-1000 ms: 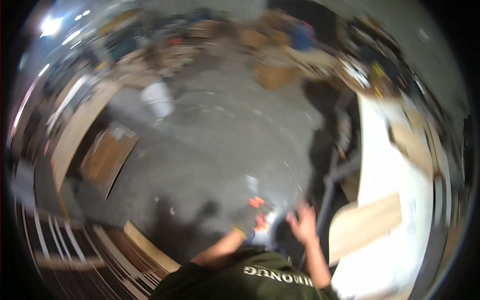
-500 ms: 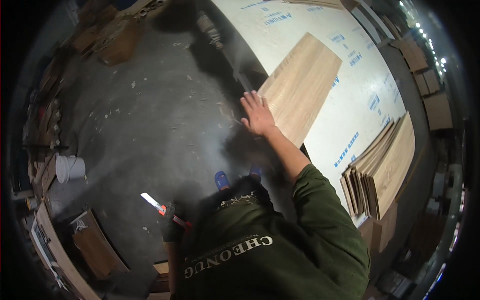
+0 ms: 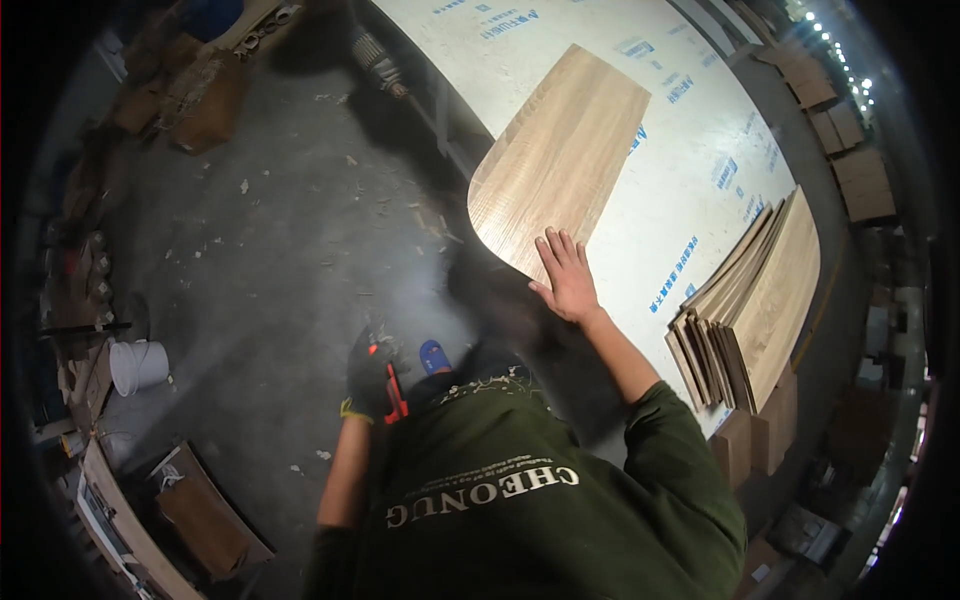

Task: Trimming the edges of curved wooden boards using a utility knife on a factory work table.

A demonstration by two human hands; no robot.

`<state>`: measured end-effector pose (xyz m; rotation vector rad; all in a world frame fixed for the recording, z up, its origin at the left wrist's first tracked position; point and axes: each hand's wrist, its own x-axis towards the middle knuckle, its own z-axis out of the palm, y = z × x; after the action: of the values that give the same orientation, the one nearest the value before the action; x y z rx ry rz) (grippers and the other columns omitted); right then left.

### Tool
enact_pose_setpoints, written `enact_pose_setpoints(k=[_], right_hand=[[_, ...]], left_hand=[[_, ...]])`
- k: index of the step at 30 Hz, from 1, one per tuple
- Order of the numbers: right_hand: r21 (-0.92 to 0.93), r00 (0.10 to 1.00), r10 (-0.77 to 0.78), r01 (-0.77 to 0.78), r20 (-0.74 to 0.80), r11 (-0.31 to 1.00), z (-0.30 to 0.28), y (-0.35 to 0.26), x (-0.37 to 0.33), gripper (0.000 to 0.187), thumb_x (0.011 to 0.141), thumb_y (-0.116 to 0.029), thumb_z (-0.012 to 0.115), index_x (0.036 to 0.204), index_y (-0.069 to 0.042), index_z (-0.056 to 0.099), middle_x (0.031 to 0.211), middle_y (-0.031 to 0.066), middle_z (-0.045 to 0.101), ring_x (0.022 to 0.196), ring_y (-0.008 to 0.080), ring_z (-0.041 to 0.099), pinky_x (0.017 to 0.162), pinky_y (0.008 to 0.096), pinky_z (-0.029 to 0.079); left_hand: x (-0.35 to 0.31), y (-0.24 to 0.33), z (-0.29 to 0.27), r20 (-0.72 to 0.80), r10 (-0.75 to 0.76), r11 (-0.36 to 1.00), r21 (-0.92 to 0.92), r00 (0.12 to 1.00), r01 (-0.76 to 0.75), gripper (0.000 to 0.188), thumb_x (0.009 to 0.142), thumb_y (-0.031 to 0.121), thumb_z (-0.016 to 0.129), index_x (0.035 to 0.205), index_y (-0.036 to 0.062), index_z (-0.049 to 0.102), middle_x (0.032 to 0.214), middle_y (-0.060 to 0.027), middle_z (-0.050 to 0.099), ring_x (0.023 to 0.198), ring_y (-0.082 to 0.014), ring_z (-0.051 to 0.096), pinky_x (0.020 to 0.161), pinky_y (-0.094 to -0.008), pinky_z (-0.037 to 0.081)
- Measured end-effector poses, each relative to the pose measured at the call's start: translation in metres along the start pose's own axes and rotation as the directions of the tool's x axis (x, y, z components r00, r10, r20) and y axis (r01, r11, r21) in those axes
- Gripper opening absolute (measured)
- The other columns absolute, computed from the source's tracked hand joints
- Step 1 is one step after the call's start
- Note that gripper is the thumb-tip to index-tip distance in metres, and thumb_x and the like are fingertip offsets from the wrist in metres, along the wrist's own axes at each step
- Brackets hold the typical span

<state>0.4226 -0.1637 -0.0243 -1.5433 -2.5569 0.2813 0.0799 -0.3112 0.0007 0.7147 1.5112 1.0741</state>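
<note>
One head-worn fisheye view looks steeply down over the person's chest, close above the right hand on a wood panel at the white bench; the dark, curved rim probably hides more.

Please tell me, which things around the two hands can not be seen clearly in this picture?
- Head view: the red tool in the gloved left hand is mostly covered by the glove; its kind is unclear.
- The near edge of the wood panel lies under the right hand and in shadow.
- The stack of panels: its lower end is hidden behind cartons, so the count is unclear.
- The white bucket: contents too small to tell.
</note>
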Motion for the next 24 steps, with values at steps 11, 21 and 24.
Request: enact_pose_setpoints(k=[11, 21, 24], right_hand=[[0.180, 0.997, 0.011, 0.003, -0.081, 0.984, 0.004, 0.051, 0.062, 0.085, 0.074, -0.064, 0.063, 0.143, -0.019, 0.043, 0.153, 0.0168, 0.028, 0.142, 0.0394, 0.022, 0.112, 0.0585, 0.020], [0.011, 0.996, 0.054, -0.055, 0.072, 0.998, -0.016, 0.096, 0.093, 0.116, 0.052, -0.079, 0.068, 0.148, -0.024, 0.031, 0.157, 0.0149, 0.015, 0.145, 0.0389, 0.007, 0.112, 0.0634, 0.009], [-0.007, 0.996, 0.056, -0.056, 0.069, 0.998, -0.019, 0.095, 0.100, 0.116, 0.054, -0.079, 0.067, 0.149, -0.024, 0.029, 0.157, 0.0148, 0.015, 0.145, 0.0396, 0.006, 0.112, 0.0638, 0.009]], left_hand=[[0.105, 0.079, 0.091, 0.183, 0.020, 0.800, 0.586, 0.983, -0.125, 0.050, 0.095, 0.018, 0.048, 0.145, 0.0170, 0.039, 0.088, -0.0094, 0.061, 0.070, -0.0185, 0.059, 0.070, -0.0350, 0.052], [0.205, 0.056, 0.110, 0.231, 0.567, 0.358, 0.796, 0.791, -0.489, 0.046, 0.088, 0.011, 0.051, 0.133, 0.0185, 0.054, 0.112, -0.0196, 0.063, 0.102, -0.0373, 0.058, 0.090, -0.0450, 0.045], [0.206, 0.040, 0.115, 0.192, 0.491, 0.273, 0.892, 0.850, -0.360, 0.046, 0.091, 0.012, 0.047, 0.135, 0.0210, 0.053, 0.102, -0.0162, 0.066, 0.091, -0.0352, 0.063, 0.082, -0.0435, 0.050]])
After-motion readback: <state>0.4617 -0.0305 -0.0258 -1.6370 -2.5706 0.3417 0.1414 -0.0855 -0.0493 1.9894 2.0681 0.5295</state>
